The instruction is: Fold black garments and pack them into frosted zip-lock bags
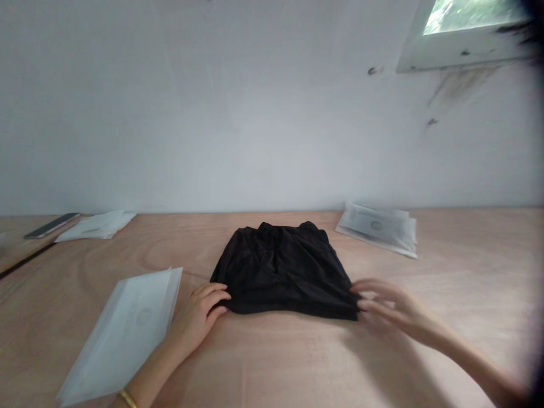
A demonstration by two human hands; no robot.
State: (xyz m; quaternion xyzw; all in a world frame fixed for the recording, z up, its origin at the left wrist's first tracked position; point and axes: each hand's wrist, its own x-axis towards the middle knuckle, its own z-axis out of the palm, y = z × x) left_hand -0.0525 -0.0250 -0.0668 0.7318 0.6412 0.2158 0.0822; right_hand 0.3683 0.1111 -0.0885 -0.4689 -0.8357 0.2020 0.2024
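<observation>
A black cloth garment, perhaps a skirt or shorts, lies on the table in front of me. Its far edge is gathered and wrinkled, while the near edge runs fairly straight. At its near left corner, my left hand is closed on the cloth, fingers on top and thumb at the edge. My right hand, slightly blurred, pinches the near right corner between thumb and fingers. Left of my left forearm lies a stack of clear plastic bags with a round printed mark.
The wooden table meets a pale wall at the back. More plastic bags lie at the back right. Toward the back left are white sheets or bags and a dark flat phone-like object, near a dark gap in the tabletop.
</observation>
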